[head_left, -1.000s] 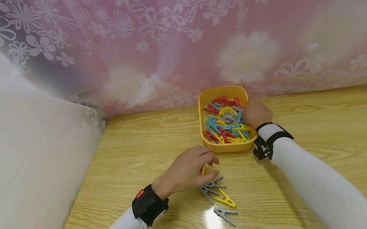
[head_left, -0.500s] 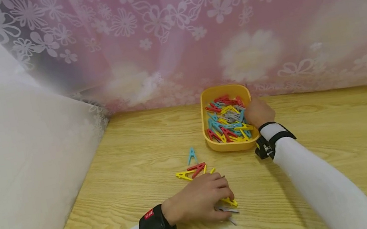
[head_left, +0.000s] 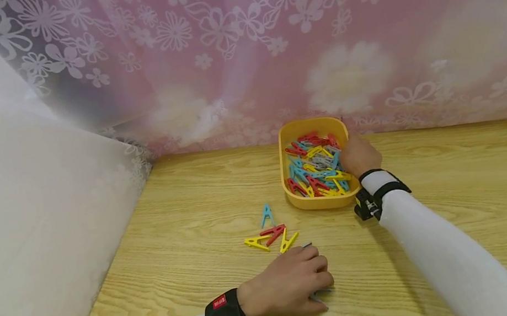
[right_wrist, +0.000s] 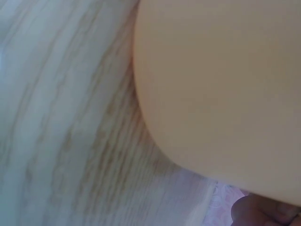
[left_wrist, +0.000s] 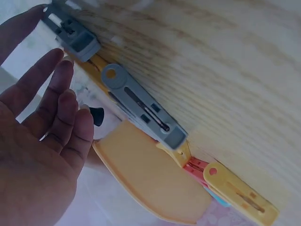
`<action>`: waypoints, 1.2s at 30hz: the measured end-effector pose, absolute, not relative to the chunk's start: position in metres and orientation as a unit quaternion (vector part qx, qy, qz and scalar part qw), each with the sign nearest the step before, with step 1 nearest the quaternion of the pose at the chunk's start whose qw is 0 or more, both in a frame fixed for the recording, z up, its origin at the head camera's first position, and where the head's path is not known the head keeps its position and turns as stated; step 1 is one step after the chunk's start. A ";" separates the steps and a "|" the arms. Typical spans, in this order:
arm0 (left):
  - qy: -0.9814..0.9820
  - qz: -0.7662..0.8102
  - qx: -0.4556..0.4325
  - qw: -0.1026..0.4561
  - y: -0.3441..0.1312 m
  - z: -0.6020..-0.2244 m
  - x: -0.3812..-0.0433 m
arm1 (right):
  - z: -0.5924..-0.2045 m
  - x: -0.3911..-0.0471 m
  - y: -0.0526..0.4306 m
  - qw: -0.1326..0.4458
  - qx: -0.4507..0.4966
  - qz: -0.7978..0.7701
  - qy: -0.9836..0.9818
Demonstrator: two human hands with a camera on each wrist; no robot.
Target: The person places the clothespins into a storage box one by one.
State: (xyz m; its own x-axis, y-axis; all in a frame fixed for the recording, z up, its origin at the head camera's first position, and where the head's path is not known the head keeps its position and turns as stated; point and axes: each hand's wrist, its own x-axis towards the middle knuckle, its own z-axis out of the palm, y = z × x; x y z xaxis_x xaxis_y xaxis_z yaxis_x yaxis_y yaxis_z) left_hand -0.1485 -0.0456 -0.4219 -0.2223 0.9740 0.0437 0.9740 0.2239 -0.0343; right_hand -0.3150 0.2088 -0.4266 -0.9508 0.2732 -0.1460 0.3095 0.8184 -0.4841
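My left hand [head_left: 290, 281] is low over the table, palm down, covering part of a group of plastic clothespins. In the left wrist view its fingers are spread and loosely bent, with fingertips right at a grey clothespin [left_wrist: 73, 34]. A second grey clothespin [left_wrist: 146, 109] lies beside it, and a yellow clothespin [left_wrist: 242, 193] farther along. Just beyond the hand lie a blue clothespin [head_left: 266, 216], a red clothespin [head_left: 274, 233] and two yellow ones. My right hand [head_left: 360, 155] grips the right rim of a yellow plastic tub [head_left: 321, 203]; its fingertips are mostly hidden.
Inside the tub is a pile of red, blue, yellow and grey clothespins [head_left: 317, 165]. The tub stands on the wood-grain table [head_left: 195, 201] near a pink flowered curtain [head_left: 231, 83]. White sheeting [head_left: 20, 208] closes off the left side.
My left hand has moved nearer to me, then slightly right, uncovering the blue, red and yellow clothespins and covering the grey ones. My right hand stays on the tub's rim.
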 end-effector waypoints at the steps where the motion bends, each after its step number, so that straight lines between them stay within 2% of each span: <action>1: -0.781 0.002 -0.624 0.030 -0.044 -0.423 -0.149 | -0.427 -0.315 0.209 0.035 0.154 -0.258 0.953; 8: -0.784 0.001 -0.620 0.021 -0.038 -0.425 -0.148 | -0.428 -0.314 0.212 0.033 0.156 -0.258 0.953; 14: -0.785 -0.036 -0.618 -0.031 -0.034 -0.422 -0.148 | -0.427 -0.313 0.214 0.036 0.156 -0.257 0.953; 20: -0.822 -0.174 -0.535 -0.086 -0.029 -0.405 -0.159 | -0.426 -0.312 0.215 0.033 0.156 -0.258 0.953; 23: -0.829 -0.279 -0.474 -0.099 -0.026 -0.393 -0.175 | -0.427 -0.312 0.215 0.032 0.156 -0.257 0.953; 27: -0.817 -0.393 -0.414 -0.087 -0.020 -0.377 -0.208 | -0.427 -0.311 0.214 0.029 0.150 -0.258 0.954; 32: -0.825 -0.414 -0.380 -0.062 -0.007 -0.359 -0.262 | -0.426 -0.311 0.213 0.025 0.146 -0.261 0.954; 36: -0.836 -0.426 -0.338 -0.071 0.006 -0.351 -0.303 | -0.426 -0.313 0.211 0.025 0.141 -0.264 0.954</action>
